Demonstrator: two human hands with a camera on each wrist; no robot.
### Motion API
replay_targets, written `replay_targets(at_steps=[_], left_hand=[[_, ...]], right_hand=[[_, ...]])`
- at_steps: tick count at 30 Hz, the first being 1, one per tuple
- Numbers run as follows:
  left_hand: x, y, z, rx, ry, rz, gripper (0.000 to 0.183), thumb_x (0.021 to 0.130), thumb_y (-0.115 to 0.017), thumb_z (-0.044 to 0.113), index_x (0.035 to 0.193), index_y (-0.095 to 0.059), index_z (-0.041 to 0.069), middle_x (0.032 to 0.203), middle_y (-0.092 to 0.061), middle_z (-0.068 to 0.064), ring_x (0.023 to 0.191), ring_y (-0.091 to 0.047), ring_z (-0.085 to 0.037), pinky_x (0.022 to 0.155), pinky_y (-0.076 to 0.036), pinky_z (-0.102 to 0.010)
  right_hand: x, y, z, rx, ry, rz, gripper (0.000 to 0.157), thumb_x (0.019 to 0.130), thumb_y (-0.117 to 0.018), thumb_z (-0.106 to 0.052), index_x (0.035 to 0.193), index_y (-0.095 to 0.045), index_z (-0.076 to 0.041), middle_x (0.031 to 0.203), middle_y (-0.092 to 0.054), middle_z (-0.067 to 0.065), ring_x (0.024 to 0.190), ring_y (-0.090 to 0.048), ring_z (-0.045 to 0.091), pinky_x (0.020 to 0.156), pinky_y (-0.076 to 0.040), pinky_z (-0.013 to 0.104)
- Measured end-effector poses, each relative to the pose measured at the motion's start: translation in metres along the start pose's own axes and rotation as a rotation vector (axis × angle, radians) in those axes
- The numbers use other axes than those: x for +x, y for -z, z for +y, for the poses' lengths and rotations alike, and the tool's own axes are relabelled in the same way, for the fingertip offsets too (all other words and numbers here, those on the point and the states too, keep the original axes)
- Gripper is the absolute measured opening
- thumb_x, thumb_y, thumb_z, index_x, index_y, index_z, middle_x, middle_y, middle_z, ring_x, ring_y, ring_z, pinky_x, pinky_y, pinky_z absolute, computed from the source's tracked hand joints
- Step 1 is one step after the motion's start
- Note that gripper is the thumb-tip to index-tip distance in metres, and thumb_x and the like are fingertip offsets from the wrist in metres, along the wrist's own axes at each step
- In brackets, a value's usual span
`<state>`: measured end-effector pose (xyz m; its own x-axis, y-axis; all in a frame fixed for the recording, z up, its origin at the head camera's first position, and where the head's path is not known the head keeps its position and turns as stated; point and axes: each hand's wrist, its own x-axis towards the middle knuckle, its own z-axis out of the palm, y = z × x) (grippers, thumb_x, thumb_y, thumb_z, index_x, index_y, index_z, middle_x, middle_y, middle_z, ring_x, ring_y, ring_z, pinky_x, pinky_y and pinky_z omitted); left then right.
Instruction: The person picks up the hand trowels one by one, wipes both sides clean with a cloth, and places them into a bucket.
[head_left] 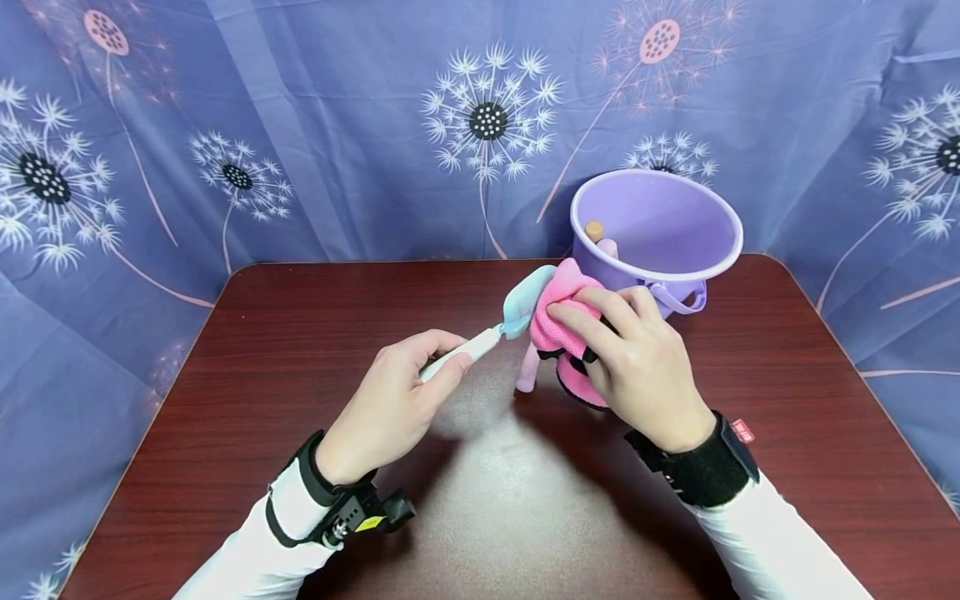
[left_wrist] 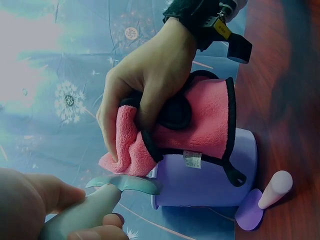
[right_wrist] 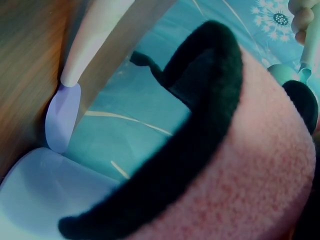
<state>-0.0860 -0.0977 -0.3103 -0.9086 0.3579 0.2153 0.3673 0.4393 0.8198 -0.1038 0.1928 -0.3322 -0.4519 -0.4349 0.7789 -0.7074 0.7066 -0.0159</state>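
In the head view my left hand (head_left: 393,396) grips the white handle of a small shovel (head_left: 474,345), its light blue blade tilted up to the right. My right hand (head_left: 645,362) pinches a folded pink fleecy cloth (head_left: 557,310) with black edging. The cloth touches the blade and hides its right edge. A black loop and a white label hang from the cloth (left_wrist: 205,120) in the left wrist view. Below it lies a second shovel with a pale pink handle (left_wrist: 276,189) and a purple blade (left_wrist: 249,212).
A purple bucket (head_left: 656,221) stands at the back right of the brown table (head_left: 315,333). Inside it show a tan-tipped item (head_left: 594,231) and a pale pink handle end (head_left: 608,247). A blue curtain (head_left: 337,125) with dandelion prints hangs behind.
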Motion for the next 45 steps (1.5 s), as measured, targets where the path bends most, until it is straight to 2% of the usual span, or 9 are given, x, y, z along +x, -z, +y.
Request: replay_targets(at_steps=[8,13,25,30,36,39,41,45], left_hand=[[-0.001,0.001,0.002,-0.006,0.000,-0.007,0.011,0.107,-0.064,0.022,0.109,-0.075,0.022,0.070,-0.048,0.006,0.063,-0.042,-0.012,0.060,-0.038,-0.030],[-0.002,0.001,0.002,-0.008,-0.008,-0.005,0.011,0.107,-0.064,0.022,0.109,-0.075,0.021,0.071,-0.048,0.007,0.063,-0.042,-0.012,0.060,-0.039,-0.030],[-0.002,0.001,0.002,-0.016,0.005,0.006,0.010,0.106,-0.064,0.022,0.109,-0.074,0.021,0.070,-0.047,0.006,0.063,-0.042,-0.012,0.059,-0.038,-0.030],[-0.001,0.001,0.001,-0.025,-0.011,0.016,0.011,0.106,-0.065,0.021,0.109,-0.075,0.019,0.069,-0.047,0.006,0.062,-0.041,-0.012,0.058,-0.037,-0.030],[0.000,0.001,-0.001,-0.028,-0.016,0.029,0.011,0.106,-0.065,0.020,0.109,-0.075,0.019,0.069,-0.046,0.006,0.062,-0.041,-0.012,0.057,-0.037,-0.030],[0.001,0.001,-0.001,-0.029,-0.013,0.033,0.010,0.106,-0.065,0.021,0.109,-0.075,0.020,0.069,-0.046,0.006,0.061,-0.041,-0.012,0.057,-0.037,-0.030],[0.001,0.001,0.000,-0.030,-0.005,0.036,0.010,0.106,-0.065,0.022,0.110,-0.074,0.021,0.068,-0.046,0.005,0.060,-0.040,-0.012,0.056,-0.037,-0.030],[0.001,0.001,-0.001,-0.033,0.004,0.042,0.011,0.106,-0.065,0.023,0.111,-0.075,0.021,0.069,-0.047,0.004,0.061,-0.042,-0.014,0.057,-0.037,-0.031]], right_hand=[[0.002,0.000,-0.001,-0.028,-0.072,0.067,0.045,0.093,-0.051,0.004,0.128,-0.075,-0.011,0.119,-0.069,0.015,0.086,-0.054,0.043,0.064,-0.047,0.049],[0.002,-0.001,-0.001,-0.032,-0.098,0.080,0.046,0.093,-0.049,0.006,0.128,-0.075,-0.010,0.119,-0.069,0.017,0.086,-0.053,0.044,0.067,-0.046,0.049],[-0.002,-0.005,-0.001,-0.037,-0.123,0.034,0.049,0.091,-0.048,0.006,0.129,-0.074,-0.013,0.119,-0.068,0.015,0.086,-0.053,0.042,0.060,-0.047,0.047],[-0.004,-0.008,-0.004,-0.028,-0.098,0.015,0.051,0.090,-0.049,0.006,0.130,-0.073,-0.013,0.121,-0.068,0.014,0.088,-0.054,0.041,0.057,-0.048,0.047],[-0.004,-0.012,-0.011,-0.001,-0.052,-0.023,0.051,0.082,-0.065,0.002,0.131,-0.072,-0.012,0.121,-0.067,0.013,0.087,-0.053,0.038,0.053,-0.049,0.045],[-0.005,-0.013,-0.014,0.011,-0.024,-0.052,0.055,0.078,-0.068,0.001,0.131,-0.072,-0.013,0.122,-0.067,0.011,0.086,-0.053,0.036,0.051,-0.049,0.043],[-0.005,-0.014,-0.015,0.025,0.003,-0.081,0.056,0.076,-0.068,0.002,0.130,-0.072,-0.013,0.124,-0.066,0.010,0.086,-0.053,0.035,0.054,-0.049,0.042],[-0.005,-0.014,-0.017,0.048,0.065,-0.167,0.059,0.074,-0.071,0.001,0.131,-0.070,-0.014,0.126,-0.064,0.009,0.089,-0.052,0.033,0.068,-0.049,0.039]])
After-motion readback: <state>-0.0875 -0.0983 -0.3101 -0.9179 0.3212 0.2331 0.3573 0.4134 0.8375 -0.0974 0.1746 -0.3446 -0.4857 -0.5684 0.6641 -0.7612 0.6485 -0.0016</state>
